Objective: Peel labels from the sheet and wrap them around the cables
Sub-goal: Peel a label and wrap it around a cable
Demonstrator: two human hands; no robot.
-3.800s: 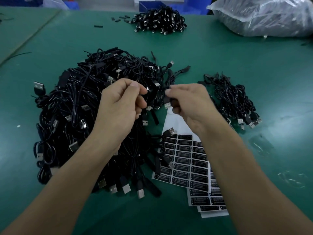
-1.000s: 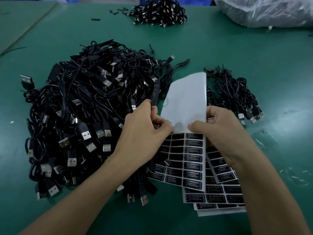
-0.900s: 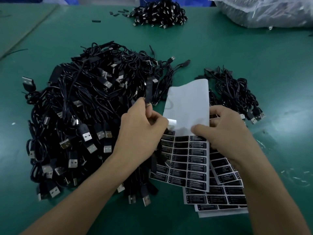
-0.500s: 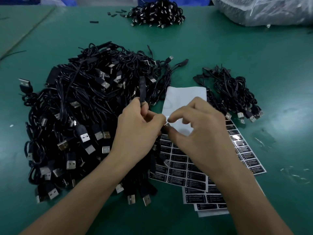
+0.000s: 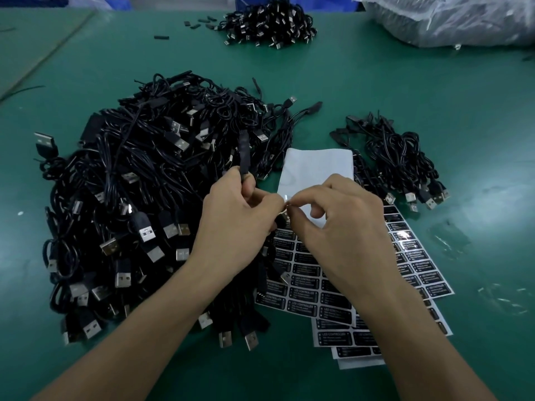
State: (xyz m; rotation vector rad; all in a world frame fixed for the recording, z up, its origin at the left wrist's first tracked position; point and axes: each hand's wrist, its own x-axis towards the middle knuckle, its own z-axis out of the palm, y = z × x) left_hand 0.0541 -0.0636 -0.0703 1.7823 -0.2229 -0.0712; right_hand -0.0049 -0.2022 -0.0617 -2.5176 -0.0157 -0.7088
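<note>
Gripping a black cable in curled fingers, the left hand meets the right hand, which pinches a small label. Both hover above the label sheet.

Three cable heaps on the table: large heap near the left edge, small heap right, far heap at the far edge; at least four overlapping label sheets; one plastic bag, far right corner.

Bare left hand and bare right hand, slim-fingered, knuckles showing; forearms bare too, seen nearly to the elbows.
</note>
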